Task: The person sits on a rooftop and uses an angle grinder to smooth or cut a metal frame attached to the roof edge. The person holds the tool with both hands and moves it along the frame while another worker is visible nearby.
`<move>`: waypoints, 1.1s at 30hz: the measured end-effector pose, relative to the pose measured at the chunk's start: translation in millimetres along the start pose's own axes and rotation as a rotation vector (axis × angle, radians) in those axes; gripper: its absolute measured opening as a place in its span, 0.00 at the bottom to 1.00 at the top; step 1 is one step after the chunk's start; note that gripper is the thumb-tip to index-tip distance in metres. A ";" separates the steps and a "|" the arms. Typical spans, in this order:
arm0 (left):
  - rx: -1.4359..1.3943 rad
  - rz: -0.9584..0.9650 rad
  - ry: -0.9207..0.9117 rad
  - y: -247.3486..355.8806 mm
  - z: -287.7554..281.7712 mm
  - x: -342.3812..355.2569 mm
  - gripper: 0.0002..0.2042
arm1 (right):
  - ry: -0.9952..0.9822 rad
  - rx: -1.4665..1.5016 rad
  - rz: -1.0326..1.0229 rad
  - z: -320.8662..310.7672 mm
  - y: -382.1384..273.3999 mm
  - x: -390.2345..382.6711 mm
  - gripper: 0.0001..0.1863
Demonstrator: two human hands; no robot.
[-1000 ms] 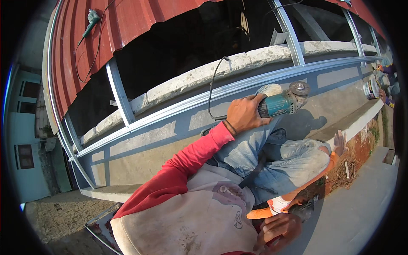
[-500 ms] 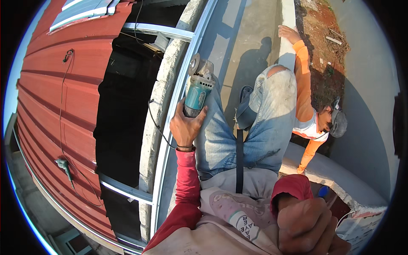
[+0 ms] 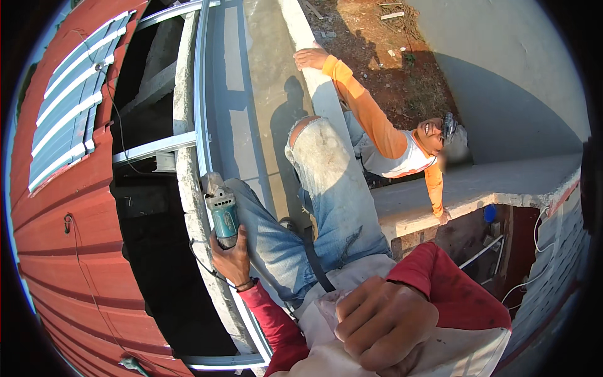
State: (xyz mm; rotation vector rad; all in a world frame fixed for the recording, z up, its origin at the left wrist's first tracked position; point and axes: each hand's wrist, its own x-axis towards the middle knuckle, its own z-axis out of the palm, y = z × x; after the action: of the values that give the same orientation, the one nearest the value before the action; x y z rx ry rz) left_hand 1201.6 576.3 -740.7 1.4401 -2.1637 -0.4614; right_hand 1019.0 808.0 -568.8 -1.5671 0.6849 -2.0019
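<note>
My left hand (image 3: 231, 257) is wrapped round a teal angle grinder (image 3: 223, 217), which stands with its head upward against my left jeans leg, beside the metal rail (image 3: 203, 100). A black cord (image 3: 201, 262) runs from near that hand across the white beam. My right hand (image 3: 380, 317) is curled into a fist in front of my chest at the lower middle; whatever is inside it, if anything, is hidden.
Red roofing sheets (image 3: 69, 264) with blue sheets (image 3: 72, 94) lie left of dark openings. A concrete channel (image 3: 267, 69) runs ahead. A co-worker in orange sleeves (image 3: 370, 119) grips its ledge (image 3: 330, 103) on the right. A lower opening (image 3: 487, 242) holds pipes.
My view has swung right, from across the rail to along the channel. The co-worker now shows more fully, face upward. My left hand keeps the grinder; my right fist has moved leftward in view.
</note>
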 end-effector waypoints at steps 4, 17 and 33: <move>0.003 -0.040 -0.032 3.0 -12.1 0.0 0.42 | 0.060 -0.048 -0.004 16.0 8.8 -21.7 0.10; -0.005 -0.049 -0.118 1.5 -5.3 10.7 0.43 | 0.317 -1.417 0.442 -57.5 172.7 -48.1 0.16; 0.049 -0.034 -0.034 16.0 -13.5 7.4 0.35 | 0.242 -1.346 0.332 -58.0 165.3 -45.4 0.06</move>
State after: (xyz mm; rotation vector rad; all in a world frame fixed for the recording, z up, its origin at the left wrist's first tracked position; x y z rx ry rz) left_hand 1194.9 575.5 -719.5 1.5071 -2.1943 -0.4512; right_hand 985.3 719.3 -722.9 -1.5725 2.5292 -1.4282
